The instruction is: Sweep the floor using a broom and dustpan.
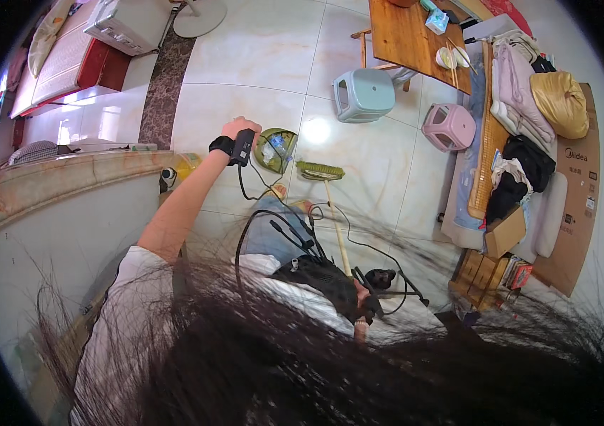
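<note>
My right hand [361, 294], low in the view near my body, is closed around the upper end of a pale broom handle [338, 229]. The broom's green bristle head [320, 171] rests on the tiled floor. Just left of it lies a green dustpan [265, 164] with crumpled clear and blue plastic litter [279, 145] inside. My left hand [240, 125] is stretched forward at the dustpan's left edge, its fingers curled. A black device strapped at the wrist hides the palm, and no handle shows there.
A blue plastic stool [368, 93] and a pink stool [450, 127] stand to the right by a wooden table [414, 40]. Beyond them is a sofa with bedding and clothes [520, 106]. A low marble-topped wall [73, 183] runs left. Black cables [259, 213] hang before me.
</note>
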`<state>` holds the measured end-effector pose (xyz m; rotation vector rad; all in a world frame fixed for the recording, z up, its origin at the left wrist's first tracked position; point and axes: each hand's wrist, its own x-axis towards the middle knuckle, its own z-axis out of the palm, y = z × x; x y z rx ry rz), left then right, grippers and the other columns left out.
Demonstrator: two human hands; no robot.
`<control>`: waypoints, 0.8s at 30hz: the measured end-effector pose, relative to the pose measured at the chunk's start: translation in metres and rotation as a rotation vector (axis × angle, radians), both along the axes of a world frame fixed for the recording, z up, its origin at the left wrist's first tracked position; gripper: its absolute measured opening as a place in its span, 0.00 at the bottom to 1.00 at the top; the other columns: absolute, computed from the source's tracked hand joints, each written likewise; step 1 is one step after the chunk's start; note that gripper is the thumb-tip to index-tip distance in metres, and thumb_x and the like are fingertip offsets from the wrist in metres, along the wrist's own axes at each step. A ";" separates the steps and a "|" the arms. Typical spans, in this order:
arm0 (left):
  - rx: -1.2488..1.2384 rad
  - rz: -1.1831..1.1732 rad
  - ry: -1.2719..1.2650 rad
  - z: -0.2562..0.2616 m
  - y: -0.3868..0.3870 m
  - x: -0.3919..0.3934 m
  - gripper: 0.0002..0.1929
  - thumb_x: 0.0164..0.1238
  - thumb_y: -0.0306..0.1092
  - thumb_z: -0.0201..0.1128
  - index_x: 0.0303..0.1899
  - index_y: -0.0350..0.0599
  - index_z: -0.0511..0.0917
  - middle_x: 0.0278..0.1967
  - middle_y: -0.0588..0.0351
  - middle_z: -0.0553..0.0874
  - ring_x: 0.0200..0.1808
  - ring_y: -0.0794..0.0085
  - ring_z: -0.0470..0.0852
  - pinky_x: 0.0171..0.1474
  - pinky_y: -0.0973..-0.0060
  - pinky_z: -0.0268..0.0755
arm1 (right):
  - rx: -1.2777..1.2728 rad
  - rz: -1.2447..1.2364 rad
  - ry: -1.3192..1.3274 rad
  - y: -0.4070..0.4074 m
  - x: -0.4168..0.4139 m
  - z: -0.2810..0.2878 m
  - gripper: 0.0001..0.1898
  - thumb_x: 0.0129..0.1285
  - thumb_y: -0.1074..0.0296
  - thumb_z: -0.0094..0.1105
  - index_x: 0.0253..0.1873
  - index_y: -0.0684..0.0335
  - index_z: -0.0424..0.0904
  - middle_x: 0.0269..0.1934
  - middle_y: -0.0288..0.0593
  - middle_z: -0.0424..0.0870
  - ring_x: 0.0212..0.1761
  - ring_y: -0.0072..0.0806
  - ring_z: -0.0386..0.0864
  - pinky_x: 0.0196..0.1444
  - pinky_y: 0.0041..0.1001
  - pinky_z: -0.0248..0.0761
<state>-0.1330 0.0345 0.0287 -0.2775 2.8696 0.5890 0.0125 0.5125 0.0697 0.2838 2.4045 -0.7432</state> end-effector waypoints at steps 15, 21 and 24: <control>-0.018 -0.005 -0.026 0.002 0.002 -0.001 0.05 0.47 0.33 0.49 0.18 0.48 0.71 0.21 0.56 0.76 0.30 0.62 0.73 0.30 0.67 0.68 | 0.275 0.386 -0.150 0.040 -0.019 -0.033 0.20 0.48 0.64 0.51 0.48 0.62 0.67 0.28 0.56 0.75 0.30 0.47 0.74 0.31 0.36 0.67; -0.032 0.001 -0.037 0.007 0.004 0.000 0.05 0.46 0.32 0.48 0.17 0.47 0.70 0.20 0.56 0.76 0.30 0.61 0.72 0.30 0.67 0.68 | 0.104 0.227 0.099 0.044 -0.020 -0.009 0.18 0.46 0.69 0.52 0.46 0.61 0.70 0.31 0.56 0.75 0.33 0.46 0.74 0.33 0.35 0.68; -0.005 0.010 -0.037 0.007 0.004 0.000 0.05 0.46 0.31 0.48 0.17 0.47 0.70 0.20 0.56 0.76 0.30 0.61 0.72 0.29 0.67 0.67 | 0.042 0.050 0.153 0.071 -0.007 -0.014 0.18 0.45 0.69 0.54 0.46 0.61 0.71 0.32 0.52 0.76 0.33 0.41 0.76 0.34 0.32 0.68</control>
